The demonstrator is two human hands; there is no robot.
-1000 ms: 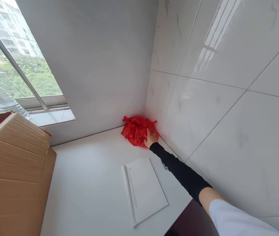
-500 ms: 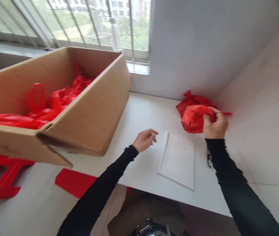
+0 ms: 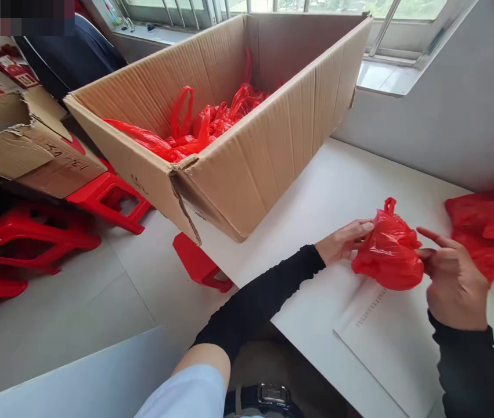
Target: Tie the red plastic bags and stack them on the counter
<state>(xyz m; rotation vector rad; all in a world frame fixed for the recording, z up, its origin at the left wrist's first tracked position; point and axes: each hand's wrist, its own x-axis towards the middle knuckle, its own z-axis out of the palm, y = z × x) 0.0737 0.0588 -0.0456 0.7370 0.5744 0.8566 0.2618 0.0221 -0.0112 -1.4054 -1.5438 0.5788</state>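
Head cam view, the only one here. Both hands meet over the white tabletop (image 3: 342, 174) with a small red bag (image 3: 388, 252) between them, a knotted plastic bundle with a little loop sticking up on top. It's held just above the tabletop, near the front edge.

The left hand (image 3: 345, 241) comes in from 9 o'clock of the bag. Its fingers are mostly straight and pinch the bag's left edge, so it's loosely closed on the plastic. The right hand (image 3: 453, 284) sits at 3 o'clock with its back to the camera. The index finger sticks out and the rest curl in against the bag's right side, gripping it. The thumb is hidden.

At 6 o'clock of the bag, a white paper sheet (image 3: 395, 342) lies flat. At 3 o'clock, past the right hand, there's a blurry pile of red bags (image 3: 490, 232). At 10 o'clock sits a big open cardboard box (image 3: 251, 157) with more red bags inside (image 3: 212, 119), hanging over the tabletop edge. Out at 9 o'clock, red plastic stools (image 3: 107, 197) stand on the floor under a torn box (image 3: 24, 139).
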